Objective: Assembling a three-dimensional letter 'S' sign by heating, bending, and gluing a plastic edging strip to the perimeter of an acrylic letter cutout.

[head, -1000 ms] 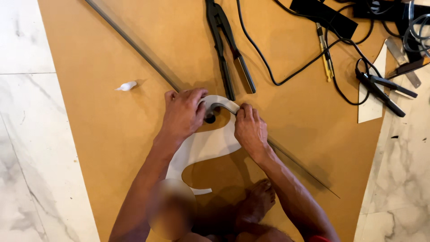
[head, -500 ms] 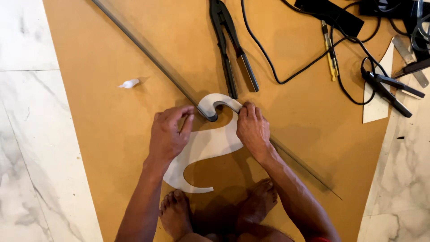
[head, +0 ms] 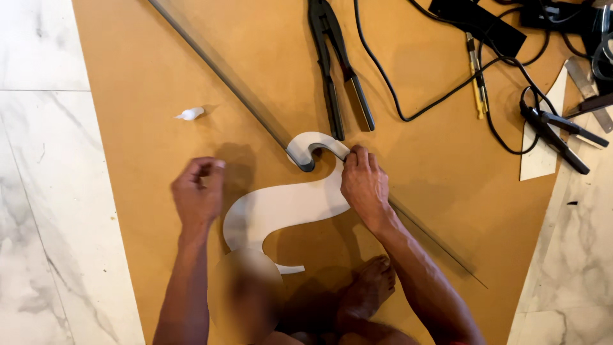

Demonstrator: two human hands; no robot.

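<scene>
A white S-shaped cut-out letter [head: 281, 207] lies flat on a brown board [head: 128, 76]. A thin grey metal strip [head: 300, 161] curls around its upper hook. My right hand [head: 364, 182] pinches the letter's top edge where the strip runs, fingers closed on it. My left hand [head: 198, 191] hovers just left of the letter, fingers loosely curled, holding nothing. A long grey strip [head: 223, 70] runs diagonally across the board toward the letter. My bare foot [head: 367, 291] rests on the board below the letter.
Large black pliers [head: 335, 64] lie above the letter. A small white glue tube [head: 190, 114] sits at the left. Black cables [head: 447, 89], a black cutter [head: 555, 131], a yellow-handled tool [head: 476, 83] and a white offcut [head: 543, 134] crowd the upper right. Marble floor [head: 38, 160] surrounds the board.
My left hand has let go of the letter's hook and pulled back to the left. The right hand stays on the top edge.
</scene>
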